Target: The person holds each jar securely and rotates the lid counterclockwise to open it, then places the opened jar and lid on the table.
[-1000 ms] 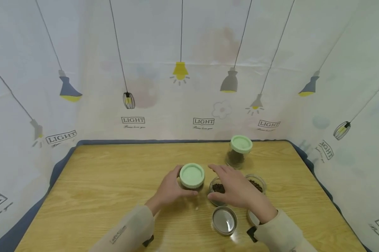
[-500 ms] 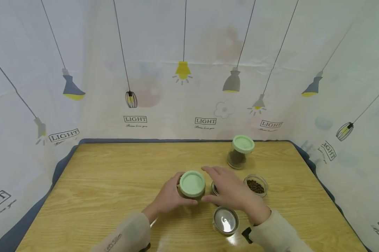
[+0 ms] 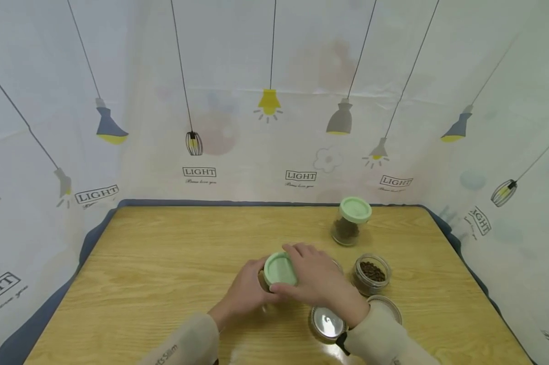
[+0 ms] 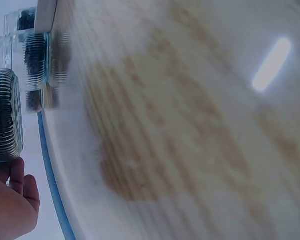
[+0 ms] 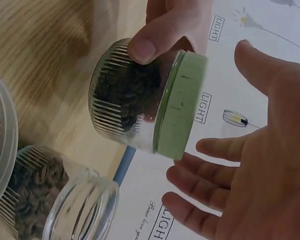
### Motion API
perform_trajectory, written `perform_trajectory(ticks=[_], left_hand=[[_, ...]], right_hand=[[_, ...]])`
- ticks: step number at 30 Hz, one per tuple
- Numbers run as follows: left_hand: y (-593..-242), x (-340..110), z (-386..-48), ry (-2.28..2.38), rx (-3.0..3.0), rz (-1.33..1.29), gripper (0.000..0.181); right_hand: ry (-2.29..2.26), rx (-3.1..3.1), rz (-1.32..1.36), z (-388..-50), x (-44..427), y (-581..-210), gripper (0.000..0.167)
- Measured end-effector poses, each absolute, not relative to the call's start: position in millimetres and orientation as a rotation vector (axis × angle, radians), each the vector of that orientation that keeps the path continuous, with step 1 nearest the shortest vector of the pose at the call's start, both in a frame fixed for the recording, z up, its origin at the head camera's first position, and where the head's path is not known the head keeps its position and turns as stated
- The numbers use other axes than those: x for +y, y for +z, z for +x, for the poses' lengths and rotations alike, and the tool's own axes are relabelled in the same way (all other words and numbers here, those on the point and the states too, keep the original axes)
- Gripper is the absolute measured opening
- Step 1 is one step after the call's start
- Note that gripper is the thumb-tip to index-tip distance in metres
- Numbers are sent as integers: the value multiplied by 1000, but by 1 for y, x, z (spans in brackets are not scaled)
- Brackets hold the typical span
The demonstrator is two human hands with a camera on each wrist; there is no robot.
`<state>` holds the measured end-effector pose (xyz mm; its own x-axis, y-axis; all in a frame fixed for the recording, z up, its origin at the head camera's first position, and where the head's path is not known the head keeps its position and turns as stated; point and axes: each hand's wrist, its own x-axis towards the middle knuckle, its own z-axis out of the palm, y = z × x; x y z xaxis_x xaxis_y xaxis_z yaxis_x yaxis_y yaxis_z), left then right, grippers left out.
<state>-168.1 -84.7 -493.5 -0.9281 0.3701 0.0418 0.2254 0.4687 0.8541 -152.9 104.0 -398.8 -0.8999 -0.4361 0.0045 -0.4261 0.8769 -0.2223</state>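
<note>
A ribbed glass jar of dark brown beans [image 5: 122,92] with a pale green lid [image 3: 278,269] is held above the table by my left hand [image 3: 244,288]. In the right wrist view, the left thumb [image 5: 143,49] presses on its side. My right hand [image 3: 317,279] is spread over the lid, its fingers and thumb parted around the edge. The right wrist view shows a gap between palm and lid; one fingertip overlaps the rim, and contact is unclear. The left wrist view catches the ribbed jar wall [image 4: 2,117] above the left fingers.
An open glass jar of beans [image 3: 371,274] stands right of the hands. Behind it is a jar with a green lid [image 3: 353,215]. A shiny round lid [image 3: 327,320] and a pale round one [image 3: 387,307] lie nearer. Another jar's rim is mostly hidden by the right hand.
My right hand has moved left from above the open jar onto the lid of the held jar. The left hand has brought that jar slightly nearer and keeps its grip.
</note>
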Motion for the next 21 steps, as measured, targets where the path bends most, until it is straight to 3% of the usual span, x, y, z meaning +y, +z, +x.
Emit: perform_trajectory(ticks=[8, 21], left_hand=[[-498, -83, -169, 1468, 2531, 571, 86], [-500, -81, -162, 1566, 2405, 532, 88]], right_hand=[[-273, 3067, -498, -147, 86, -405, 84], [-273, 3035, -400, -147, 76, -411, 83]])
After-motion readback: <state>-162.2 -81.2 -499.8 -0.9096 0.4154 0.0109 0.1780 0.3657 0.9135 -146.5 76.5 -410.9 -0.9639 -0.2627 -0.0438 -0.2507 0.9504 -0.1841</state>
